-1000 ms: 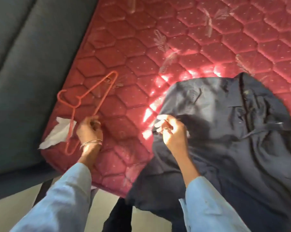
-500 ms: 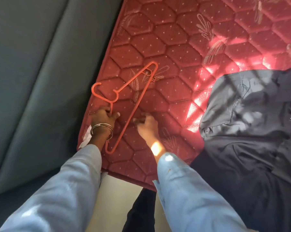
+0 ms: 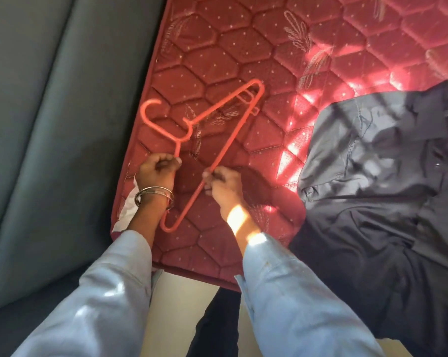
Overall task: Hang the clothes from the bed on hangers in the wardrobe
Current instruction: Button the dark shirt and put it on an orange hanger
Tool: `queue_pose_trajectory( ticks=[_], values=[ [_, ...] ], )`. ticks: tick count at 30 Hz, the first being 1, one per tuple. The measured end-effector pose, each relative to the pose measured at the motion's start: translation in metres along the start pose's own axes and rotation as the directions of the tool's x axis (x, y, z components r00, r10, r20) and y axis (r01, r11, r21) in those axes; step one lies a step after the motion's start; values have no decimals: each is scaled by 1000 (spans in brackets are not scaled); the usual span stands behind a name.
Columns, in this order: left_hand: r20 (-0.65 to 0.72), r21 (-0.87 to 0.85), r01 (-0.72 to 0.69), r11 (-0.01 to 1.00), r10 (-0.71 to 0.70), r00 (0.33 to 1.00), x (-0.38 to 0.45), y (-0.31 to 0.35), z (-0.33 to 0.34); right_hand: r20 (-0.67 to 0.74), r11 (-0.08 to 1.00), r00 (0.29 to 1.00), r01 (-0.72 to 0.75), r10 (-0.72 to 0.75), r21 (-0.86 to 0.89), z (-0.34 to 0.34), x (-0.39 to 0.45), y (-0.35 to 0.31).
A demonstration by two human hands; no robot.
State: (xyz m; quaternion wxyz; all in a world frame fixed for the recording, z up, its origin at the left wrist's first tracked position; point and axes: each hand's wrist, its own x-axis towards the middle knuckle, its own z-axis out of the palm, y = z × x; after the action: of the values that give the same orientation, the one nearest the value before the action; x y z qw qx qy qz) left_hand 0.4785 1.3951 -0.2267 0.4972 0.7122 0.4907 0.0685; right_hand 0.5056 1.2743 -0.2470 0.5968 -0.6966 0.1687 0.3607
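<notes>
Left grip [image 3: 158, 169]: fingers curled round one arm of the hanger [image 3: 219, 140] just below its neck, at about 9 o'clock of the picture's middle. Right grip [image 3: 221, 182]: thumb and fingers pinched on the hanger's long straight bar, just beside the left at its 3 o'clock, the two apart with the bar slanting between them. Wore two metal bangles [image 3: 154, 195] on the left wrist; pale blue sleeves [image 3: 292, 292] on both forearms, a patch of sunlight on the right wrist.

Hanger: orange plastic, held low over the mattress, hook [image 3: 150, 109] toward 10 o'clock, far corner with its small notches toward 1 o'clock, near corner down toward 6 o'clock beside the left wrist. Could not tell whether touching the mattress or lifted clear of it.

Below and around: red quilted mattress [image 3: 230, 47] with a honeycomb stitch and small pale dots, streaks of sun across its 2 o'clock part. Dark garment [image 3: 372, 176] spread crumpled on the mattress at 3 o'clock of the hands, well apart from the hanger, its lower part draped over the near edge. Scrap of white [image 3: 129, 210] at the mattress corner, partly hidden behind the left wrist. Grey padded panel [image 3: 50, 124] along the mattress at 9 o'clock.
</notes>
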Motion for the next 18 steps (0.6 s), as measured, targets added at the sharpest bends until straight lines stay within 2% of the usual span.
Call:
queue_pose_trajectory(
  ticks=[3, 5, 7, 9, 10, 11, 12, 13, 14, 15, 16, 17, 18],
  values=[
    [118, -160, -11, 987, 30, 993, -19, 25, 26, 28, 995, 998, -51, 49, 80, -61, 11, -15],
    [206, -187, -53, 981, 91, 974, -35, 43, 48, 16, 983, 996, -88, 87, 162, -103, 14, -29],
    [267, -181, -109, 977, 156, 951, -50, 61, 75, -122, 963, 991, -16, 51, 268, -140, 1, -44],
    [315, -110, -203, 973, 228, 921, -66, 78, 103, -311, 956, 950, 119, -31, 269, -179, -19, -57],
    [332, -50, -262, 964, 263, 906, -74, 85, 118, -457, 974, 881, 194, -121, 116, -198, -31, -63],
    [354, 2, -307, 952, 287, 890, -82, 91, 134, -599, 976, 771, 193, -216, -103, -227, -32, -63],
    [385, 35, -345, 938, 306, 871, -93, 99, 150, -706, 940, 622, 194, -339, -281, -254, -35, -61],
    [417, 59, -395, 917, 336, 844, -105, 107, 167, -759, 897, 482, 183, -438, -402, -283, -36, -60],
    [450, 83, -459, 884, 378, 809, -119, 116, 184, -750, 852, 406, 220, -523, -475, -314, -39, -60],
    [487, 102, -531, 841, 424, 764, -134, 126, 201, -704, 795, 370, 244, -606, -555, -340, -41, -62],
    [527, 107, -603, 791, 469, 709, -148, 135, 217, -636, 739, 381, 264, -671, -620, -365, -42, -62],
    [567, 98, -663, 742, 505, 650, -160, 144, 233, -550, 681, 417, 300, -723, -668, -389, -43, -63],
    [607, 88, -709, 699, 527, 595, -172, 153, 249, -458, 655, 497, 357, -737, -666, -412, -40, -63]
  ],
)
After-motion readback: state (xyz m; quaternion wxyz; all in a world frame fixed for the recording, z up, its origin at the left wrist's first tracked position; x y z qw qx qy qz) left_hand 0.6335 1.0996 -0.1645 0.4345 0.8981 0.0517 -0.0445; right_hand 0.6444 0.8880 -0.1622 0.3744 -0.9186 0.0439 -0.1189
